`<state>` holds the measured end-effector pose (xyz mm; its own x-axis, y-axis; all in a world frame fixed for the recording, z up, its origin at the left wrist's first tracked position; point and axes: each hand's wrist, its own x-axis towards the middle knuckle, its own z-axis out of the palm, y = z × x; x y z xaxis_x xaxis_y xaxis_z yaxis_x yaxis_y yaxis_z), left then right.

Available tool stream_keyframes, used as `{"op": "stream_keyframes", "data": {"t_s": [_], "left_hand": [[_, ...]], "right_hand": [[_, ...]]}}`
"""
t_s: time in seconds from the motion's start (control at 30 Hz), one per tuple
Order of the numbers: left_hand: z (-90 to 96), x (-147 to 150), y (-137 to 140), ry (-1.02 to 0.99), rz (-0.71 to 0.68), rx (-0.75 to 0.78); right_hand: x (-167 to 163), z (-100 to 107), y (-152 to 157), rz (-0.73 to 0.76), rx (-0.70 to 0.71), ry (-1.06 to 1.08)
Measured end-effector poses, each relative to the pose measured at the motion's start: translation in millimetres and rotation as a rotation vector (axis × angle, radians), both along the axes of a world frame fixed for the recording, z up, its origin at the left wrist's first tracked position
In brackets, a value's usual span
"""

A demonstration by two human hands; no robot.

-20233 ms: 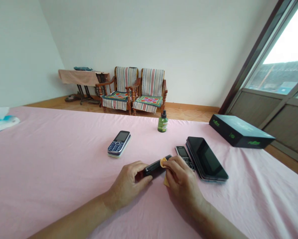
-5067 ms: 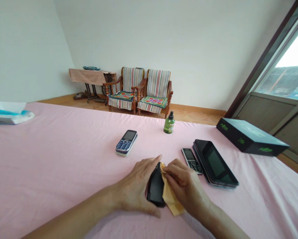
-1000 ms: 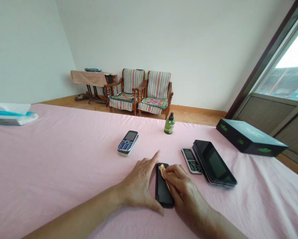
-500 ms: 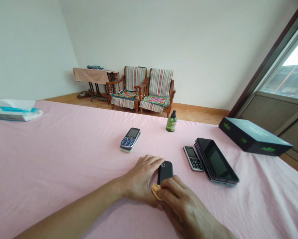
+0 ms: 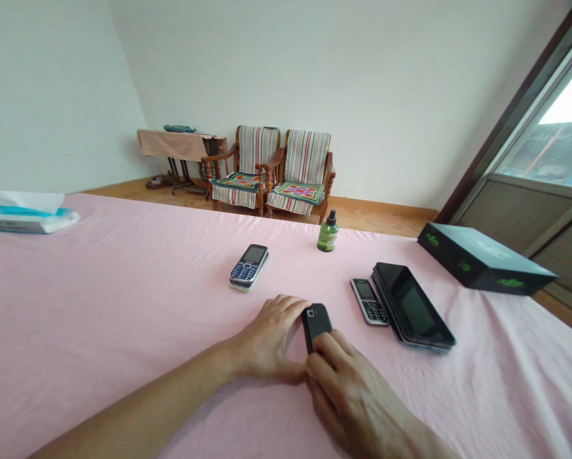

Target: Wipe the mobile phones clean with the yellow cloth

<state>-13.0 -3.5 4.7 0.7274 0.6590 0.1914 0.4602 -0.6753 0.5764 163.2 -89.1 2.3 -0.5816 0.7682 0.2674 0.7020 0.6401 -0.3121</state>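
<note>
A black mobile phone (image 5: 316,320) lies back side up on the pink cloth, with its small square camera at the far end. My left hand (image 5: 272,338) curves around the phone's left side, fingertips at the far end and thumb by the near end, holding it. Over the phone's near part is my right hand (image 5: 345,382), its fingers pinched together on a small yellow cloth. Only a sliver of that cloth shows between the hands; the rest is hidden. The right fingers also cover the phone's near end.
A blue keypad phone (image 5: 249,265) rests on another item ahead. Right of my hands are a silver-black keypad phone (image 5: 369,301) and stacked tablets (image 5: 412,306). Farther off stand a green spray bottle (image 5: 327,234), a black box (image 5: 481,261) and a tissue pack (image 5: 32,220).
My right hand has shifted slightly up over the phone, and the yellow cloth is now mostly hidden beneath its fingers. The phone has tilted a little; my left hand keeps its hold.
</note>
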Motion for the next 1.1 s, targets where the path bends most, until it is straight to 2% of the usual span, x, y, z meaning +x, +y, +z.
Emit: {"op": "stream_keyframes", "data": {"t_s": [0.1,0.2,0.3,0.37,0.43,0.53,0.7,0.87,1.03,1.1], "left_hand": [[2.0,-1,0,0.014,0.003,0.006],[4.1,-2,1,0.042,-0.01,0.015],[4.0,-1,-1,0.084,-0.007,0.012],[2.2,2,-5,0.098,0.022,0.009],[-0.3,7,-10,0.103,0.07,0.006],[-3.1,13,-16,0.067,0.128,0.006],[-1.4,12,-14,0.012,0.062,0.018],[-0.1,6,-8,0.047,0.03,0.0],[-1.8,6,-8,0.055,0.035,-0.004],[-2.7,6,-8,0.059,0.044,-0.004]], "right_hand": [[2,1,-2,-0.002,-0.067,0.11],[11,2,0,-0.04,-0.171,0.348],[25,0,10,-0.238,-0.116,0.587],[32,-4,18,-0.377,-0.064,0.67],[35,-8,25,-0.433,-0.069,0.706],[34,-11,30,-0.427,-0.057,0.71],[25,-10,47,-0.343,0.024,0.578],[22,-18,70,-0.259,0.033,0.517],[23,-11,48,-0.143,-0.003,0.417],[22,-4,31,-0.158,-0.039,0.369]]}}
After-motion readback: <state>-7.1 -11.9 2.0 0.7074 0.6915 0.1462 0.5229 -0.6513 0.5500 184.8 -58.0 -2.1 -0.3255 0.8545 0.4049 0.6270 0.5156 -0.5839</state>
